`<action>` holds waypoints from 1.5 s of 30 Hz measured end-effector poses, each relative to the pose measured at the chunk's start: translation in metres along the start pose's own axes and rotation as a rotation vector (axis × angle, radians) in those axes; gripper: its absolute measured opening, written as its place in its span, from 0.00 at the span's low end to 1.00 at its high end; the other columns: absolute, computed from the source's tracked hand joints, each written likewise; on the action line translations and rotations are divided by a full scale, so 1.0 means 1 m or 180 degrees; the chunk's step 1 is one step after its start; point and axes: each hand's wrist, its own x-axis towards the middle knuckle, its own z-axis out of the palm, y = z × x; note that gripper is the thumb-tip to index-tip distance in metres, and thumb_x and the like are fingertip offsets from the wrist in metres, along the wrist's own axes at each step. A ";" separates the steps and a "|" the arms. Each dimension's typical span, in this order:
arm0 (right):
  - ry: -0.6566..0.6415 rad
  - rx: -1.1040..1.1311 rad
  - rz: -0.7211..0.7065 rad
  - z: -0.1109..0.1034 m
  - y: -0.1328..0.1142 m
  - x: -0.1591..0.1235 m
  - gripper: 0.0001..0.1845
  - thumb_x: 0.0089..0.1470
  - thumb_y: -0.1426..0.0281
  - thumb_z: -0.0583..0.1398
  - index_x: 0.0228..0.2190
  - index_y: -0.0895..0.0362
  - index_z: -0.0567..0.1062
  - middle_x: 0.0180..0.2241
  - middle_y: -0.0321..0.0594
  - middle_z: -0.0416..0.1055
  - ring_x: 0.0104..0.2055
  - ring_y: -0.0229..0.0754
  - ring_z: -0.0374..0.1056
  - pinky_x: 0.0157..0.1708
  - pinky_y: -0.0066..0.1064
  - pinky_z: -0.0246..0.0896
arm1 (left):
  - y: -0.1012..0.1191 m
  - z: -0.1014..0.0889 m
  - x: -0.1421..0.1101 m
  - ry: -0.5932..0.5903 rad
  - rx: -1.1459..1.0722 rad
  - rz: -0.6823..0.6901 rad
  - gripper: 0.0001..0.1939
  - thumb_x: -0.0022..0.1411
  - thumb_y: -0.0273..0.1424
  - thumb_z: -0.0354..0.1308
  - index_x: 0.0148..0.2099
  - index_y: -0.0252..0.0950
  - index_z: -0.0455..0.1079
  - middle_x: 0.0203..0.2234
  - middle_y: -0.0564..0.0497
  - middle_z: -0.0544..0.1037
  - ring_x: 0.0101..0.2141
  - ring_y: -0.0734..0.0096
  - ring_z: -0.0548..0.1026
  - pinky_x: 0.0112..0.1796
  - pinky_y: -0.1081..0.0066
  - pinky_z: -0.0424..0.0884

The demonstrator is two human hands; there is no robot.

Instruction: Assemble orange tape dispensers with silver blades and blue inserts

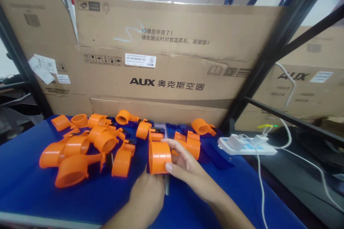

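My right hand point(188, 170) grips an orange plastic ring part point(159, 156), thumb on its near edge and fingers curled over its far side. My left hand point(147, 195) sits just below the same part, back of the hand toward the camera, its fingers tucked under it and hidden. A thin dark grey piece point(167, 185) shows between the two hands. Both hands hover over the blue table cover point(32, 189).
Several loose orange ring parts point(77, 150) lie in a heap to the left and behind the hands. A large AUX cardboard box point(166, 61) stands along the back. A white power strip point(245, 145) with chargers and cables lies right, beside a black rack frame point(268, 61).
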 end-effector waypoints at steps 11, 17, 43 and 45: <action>0.0282 0.0084 0.0376 0.016 0.023 0.021 0.32 0.56 0.56 0.69 0.59 0.47 0.69 0.56 0.45 0.68 0.48 0.45 0.74 0.54 0.42 0.71 | -0.021 0.019 -0.050 0.0547 0.0379 0.0767 0.42 0.67 0.54 0.52 0.67 0.21 0.64 0.61 0.28 0.73 0.58 0.40 0.75 0.53 0.51 0.77; 0.0116 0.0244 0.0735 0.031 0.031 0.029 0.34 0.56 0.58 0.69 0.61 0.47 0.67 0.59 0.47 0.68 0.44 0.44 0.79 0.40 0.35 0.79 | -0.020 0.027 -0.048 0.0618 0.0222 0.0844 0.40 0.67 0.51 0.54 0.69 0.25 0.61 0.59 0.31 0.75 0.57 0.44 0.77 0.52 0.54 0.78; 0.0362 -0.4921 -0.0731 -0.094 0.007 0.020 0.44 0.51 0.47 0.67 0.62 0.58 0.69 0.60 0.58 0.70 0.64 0.64 0.59 0.63 0.59 0.44 | -0.026 0.021 -0.035 0.0069 -0.0387 0.1008 0.52 0.67 0.46 0.60 0.77 0.44 0.28 0.71 0.37 0.52 0.66 0.44 0.64 0.56 0.54 0.75; 0.0301 -0.4859 -0.0789 -0.097 0.009 0.018 0.41 0.54 0.49 0.66 0.61 0.59 0.70 0.59 0.57 0.71 0.62 0.62 0.62 0.63 0.58 0.43 | -0.025 0.017 -0.034 -0.0031 -0.0596 0.0894 0.51 0.68 0.43 0.60 0.77 0.46 0.28 0.72 0.38 0.50 0.67 0.44 0.62 0.57 0.51 0.74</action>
